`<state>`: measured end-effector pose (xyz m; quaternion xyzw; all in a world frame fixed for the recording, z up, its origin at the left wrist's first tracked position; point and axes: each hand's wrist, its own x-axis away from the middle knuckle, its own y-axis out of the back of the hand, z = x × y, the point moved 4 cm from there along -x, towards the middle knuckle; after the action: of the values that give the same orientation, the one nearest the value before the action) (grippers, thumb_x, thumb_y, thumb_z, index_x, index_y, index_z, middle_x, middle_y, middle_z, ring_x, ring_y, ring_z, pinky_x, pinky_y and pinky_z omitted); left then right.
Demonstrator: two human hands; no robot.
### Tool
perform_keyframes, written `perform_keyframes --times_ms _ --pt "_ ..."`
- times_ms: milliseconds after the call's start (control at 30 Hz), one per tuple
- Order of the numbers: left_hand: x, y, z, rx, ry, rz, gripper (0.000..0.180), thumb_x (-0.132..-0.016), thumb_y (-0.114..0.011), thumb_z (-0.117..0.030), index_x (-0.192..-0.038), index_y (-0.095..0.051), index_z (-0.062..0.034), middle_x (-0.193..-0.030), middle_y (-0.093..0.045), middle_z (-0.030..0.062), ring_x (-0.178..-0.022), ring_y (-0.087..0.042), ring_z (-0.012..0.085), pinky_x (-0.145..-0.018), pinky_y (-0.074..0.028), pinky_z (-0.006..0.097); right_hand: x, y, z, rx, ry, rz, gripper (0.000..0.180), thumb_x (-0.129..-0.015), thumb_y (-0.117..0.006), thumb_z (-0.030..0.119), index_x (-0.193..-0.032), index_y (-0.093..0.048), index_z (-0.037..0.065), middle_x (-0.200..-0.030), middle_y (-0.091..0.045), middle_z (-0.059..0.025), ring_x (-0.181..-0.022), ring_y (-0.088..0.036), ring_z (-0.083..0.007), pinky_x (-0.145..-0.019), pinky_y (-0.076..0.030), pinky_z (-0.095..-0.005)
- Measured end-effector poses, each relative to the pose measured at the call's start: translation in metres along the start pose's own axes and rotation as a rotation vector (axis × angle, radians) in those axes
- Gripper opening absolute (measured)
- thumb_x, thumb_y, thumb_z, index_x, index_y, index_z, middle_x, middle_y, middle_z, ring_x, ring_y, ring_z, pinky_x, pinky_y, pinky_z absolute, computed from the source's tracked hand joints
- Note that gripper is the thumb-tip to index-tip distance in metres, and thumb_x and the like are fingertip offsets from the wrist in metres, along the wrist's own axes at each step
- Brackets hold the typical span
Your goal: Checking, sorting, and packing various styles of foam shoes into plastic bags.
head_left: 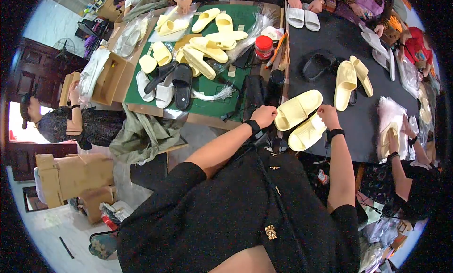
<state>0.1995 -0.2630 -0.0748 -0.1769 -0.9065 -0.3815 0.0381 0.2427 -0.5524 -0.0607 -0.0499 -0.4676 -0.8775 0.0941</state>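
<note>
Two pale yellow slide slippers lie side by side in front of me at the near edge of the black table. My left hand is closed at the left end of the upper slipper, fingers curled against its edge. Closed in a pinch, my right hand is at the right end of the lower slipper, which overhangs the table edge. The exact fingertip contact is hard to see on both hands. Just beyond my right hand rests another yellow pair, with a black slipper to its left.
A green mat on the left table bears several yellow, black and white slippers, a red-lidded jar and clear plastic strands. Co-workers handle slippers and bags around both tables. Cardboard boxes stand on the floor at left.
</note>
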Motion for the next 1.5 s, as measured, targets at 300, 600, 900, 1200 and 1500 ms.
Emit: perform_keyframes --times_ms 300,600,900,1200,1500 --pt "-0.007 -0.014 0.005 -0.082 0.031 -0.037 0.017 -0.081 -0.057 -0.019 -0.093 -0.065 -0.0106 -0.089 -0.065 0.0141 -0.084 -0.062 0.0321 -0.076 -0.050 0.043 0.005 -0.017 0.012 -0.187 -0.030 -0.016 0.004 -0.073 -0.059 0.004 -0.077 -0.061 0.003 -0.062 -0.058 -0.0093 -0.052 -0.057 -0.0173 -0.048 -0.047 -0.0307" --pt "-0.009 -0.015 -0.001 -0.081 0.030 -0.030 0.018 -0.080 -0.059 -0.024 -0.089 -0.066 -0.0101 -0.086 -0.066 0.0143 -0.080 -0.063 0.0328 -0.073 -0.051 0.044 0.001 -0.038 0.013 -0.057 0.110 -0.036 0.004 -0.073 -0.060 0.002 -0.075 -0.062 -0.002 -0.062 -0.060 -0.0109 -0.052 -0.058 -0.0185 -0.051 -0.047 -0.0297" --pt "-0.016 -0.037 -0.008 -0.250 0.067 0.031 0.019 -0.075 -0.062 -0.023 -0.082 -0.067 -0.0051 -0.082 -0.065 0.0180 -0.076 -0.064 0.0333 -0.068 -0.052 0.043 0.012 -0.035 0.021 -0.093 0.054 -0.047 0.005 -0.074 -0.061 0.002 -0.077 -0.062 -0.001 -0.065 -0.061 -0.0114 -0.057 -0.059 -0.0178 -0.055 -0.047 -0.0295" --pt "-0.020 -0.049 0.000 -0.153 0.066 0.149 0.018 -0.071 -0.060 -0.016 -0.080 -0.068 -0.0026 -0.080 -0.066 0.0182 -0.075 -0.066 0.0310 -0.070 -0.053 0.039 0.026 -0.029 0.020 -0.164 -0.041 -0.120 0.007 -0.073 -0.059 0.004 -0.079 -0.061 0.000 -0.074 -0.064 -0.0151 -0.070 -0.062 -0.0293 -0.064 -0.049 -0.0361" --pt "-0.006 -0.089 0.008 0.460 0.153 0.644 0.017 -0.082 -0.060 -0.015 -0.084 -0.063 0.0017 -0.079 -0.068 0.0077 -0.066 -0.061 0.0107 -0.054 -0.049 0.025 0.047 -0.029 0.006 -0.155 -0.104 -0.193 0.011 -0.073 -0.062 0.007 -0.081 -0.061 -0.001 -0.069 -0.062 -0.0127 -0.064 -0.061 -0.0225 -0.061 -0.047 -0.0322"
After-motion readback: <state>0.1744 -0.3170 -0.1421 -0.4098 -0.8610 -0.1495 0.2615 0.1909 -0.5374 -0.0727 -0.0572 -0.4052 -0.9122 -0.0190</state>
